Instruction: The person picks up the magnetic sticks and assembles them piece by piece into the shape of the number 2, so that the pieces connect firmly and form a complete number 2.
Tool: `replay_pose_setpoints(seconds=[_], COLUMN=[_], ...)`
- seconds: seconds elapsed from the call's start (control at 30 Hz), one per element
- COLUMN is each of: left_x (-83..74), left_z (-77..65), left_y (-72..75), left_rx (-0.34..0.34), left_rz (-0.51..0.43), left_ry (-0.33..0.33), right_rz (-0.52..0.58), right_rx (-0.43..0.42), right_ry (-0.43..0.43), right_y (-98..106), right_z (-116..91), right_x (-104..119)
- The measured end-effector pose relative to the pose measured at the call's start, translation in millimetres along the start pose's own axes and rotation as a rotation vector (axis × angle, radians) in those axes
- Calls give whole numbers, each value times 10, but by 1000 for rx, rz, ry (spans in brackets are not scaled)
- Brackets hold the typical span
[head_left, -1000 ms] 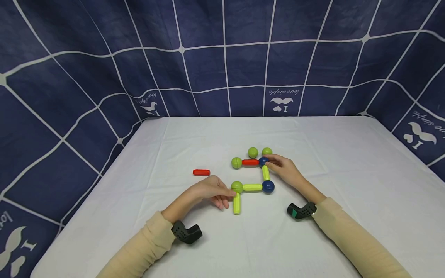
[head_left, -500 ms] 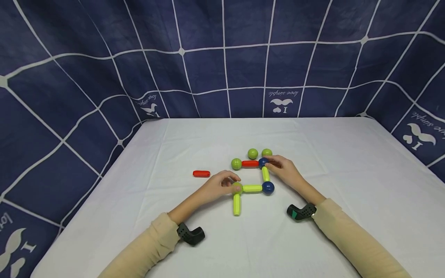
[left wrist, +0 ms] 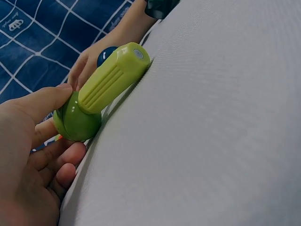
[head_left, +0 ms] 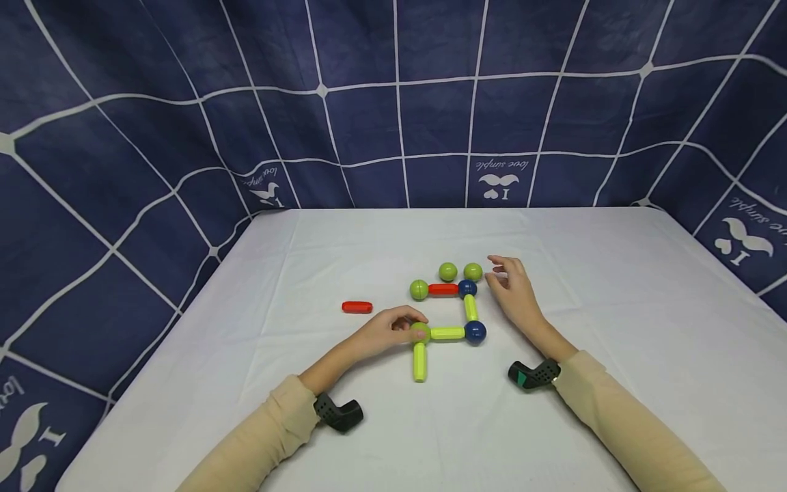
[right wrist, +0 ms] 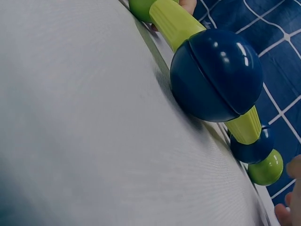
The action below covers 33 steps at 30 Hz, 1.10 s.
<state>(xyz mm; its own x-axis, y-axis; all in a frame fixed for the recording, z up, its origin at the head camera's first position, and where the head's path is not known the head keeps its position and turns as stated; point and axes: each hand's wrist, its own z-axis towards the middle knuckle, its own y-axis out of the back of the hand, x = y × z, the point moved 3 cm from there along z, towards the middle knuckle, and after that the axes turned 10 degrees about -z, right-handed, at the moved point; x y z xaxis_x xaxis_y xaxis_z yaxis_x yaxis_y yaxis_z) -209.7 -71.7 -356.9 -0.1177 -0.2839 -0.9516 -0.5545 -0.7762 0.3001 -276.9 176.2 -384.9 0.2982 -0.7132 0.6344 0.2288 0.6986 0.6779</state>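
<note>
Green ball (left wrist: 80, 123), one, on counter (head_left: 479, 424), joined to near stick (head_left: 419, 363), pinched between fingers of left hand (head_left: 386, 333); right hand (head_left: 514, 292), fingers parted, holding nothing; hazard: near stick may detach should the pinch twist.

Counted on the white-covered counter (head_left: 553, 260): four glossy green balls (head_left: 447, 272), two glossy dark-blue balls (head_left: 475, 332), three yellow-green grooved rods (head_left: 419, 363) and two red rods (head_left: 357, 307). Also counted: two bare hands (head_left: 384, 333), two beige sleeves (head_left: 624, 413), two black wrist-worn cameras (head_left: 340, 414).
</note>
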Motion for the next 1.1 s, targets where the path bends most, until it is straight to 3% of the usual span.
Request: replay_pose_setpoints(seconds=[0.13, 0.23, 0.4, 0.53, 0.67, 0.83, 0.97, 1.1], left_x=[1, 0, 8, 7, 6, 10, 13, 16], left_z=[-3, 1, -3, -4, -7, -16, -19, -10], left_y=[2, 2, 2, -2, 0, 6, 7, 2], left_rx=[3, 6, 5, 7, 6, 4, 6, 7], left_rz=[-1, 0, 1, -4, -3, -6, -11, -15], left_ry=[1, 1, 8, 5, 3, 5, 4, -6], right_rz=[-50, -115, -231, -202, -144, -94, -46, -29], right_rx=[104, 164, 193, 196, 186, 98, 14, 7], right_ry=[-21, 20, 146, 123, 35, -38, -28, 40], right_y=[-56, -85, -111, -114, -119, -71, 29, 111], right_z=[31, 46, 65, 72, 78, 58, -6, -132], right_x=[-37, -37, 2, 7, -17, 16, 152, 386])
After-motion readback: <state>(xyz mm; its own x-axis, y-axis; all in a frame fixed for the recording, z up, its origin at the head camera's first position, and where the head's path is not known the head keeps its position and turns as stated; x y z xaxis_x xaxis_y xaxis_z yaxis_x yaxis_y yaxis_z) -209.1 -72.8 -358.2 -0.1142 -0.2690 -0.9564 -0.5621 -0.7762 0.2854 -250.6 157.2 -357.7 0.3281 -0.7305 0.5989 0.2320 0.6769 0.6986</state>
